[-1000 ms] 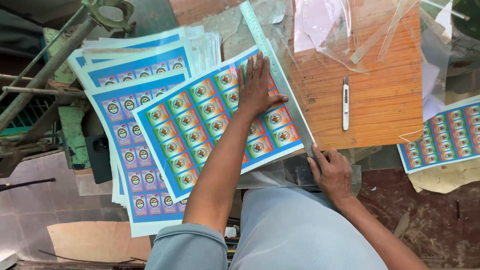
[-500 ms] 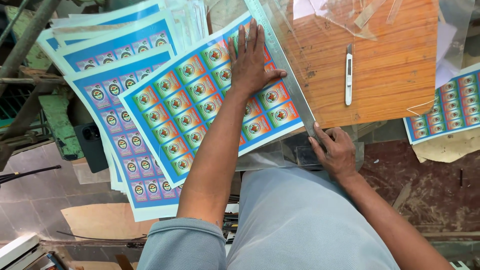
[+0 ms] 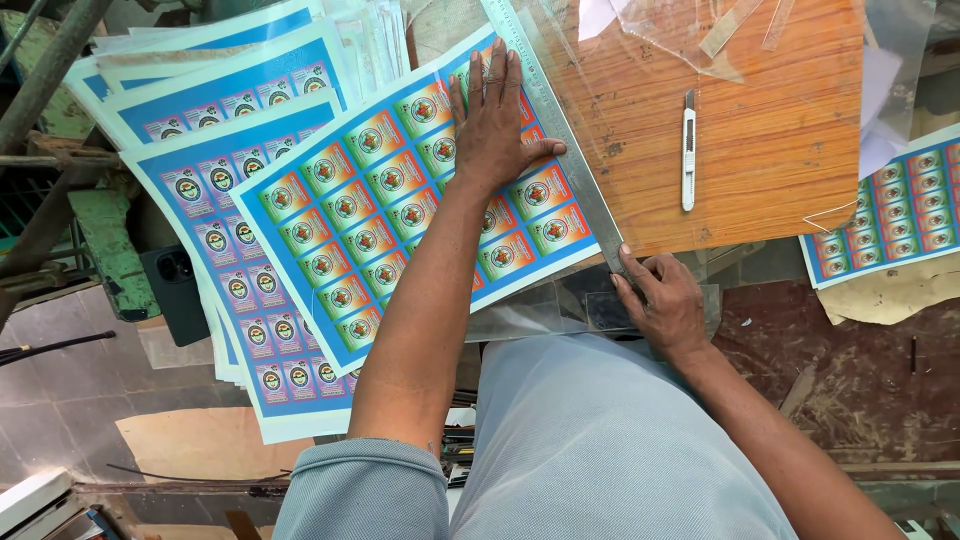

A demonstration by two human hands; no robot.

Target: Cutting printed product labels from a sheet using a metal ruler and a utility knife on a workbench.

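Left hand flat, fingers spread, pressing the printed sheet w/ its long axis running diagonal, low-left to up-right. Right hand pinches the near end of the steel ruler along the sheet's right edge, on the wooden board.

Two hands, left and right, one steel ruler, one white knife, one phone at left

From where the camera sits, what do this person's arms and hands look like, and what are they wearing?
Both arms are bare from well above the elbow down. The left hand and right hand wear no gloves, and no rings, watch or bracelet can be seen. A light grey-blue short sleeve with a ribbed cuff covers the left upper arm; the shirt matches it.
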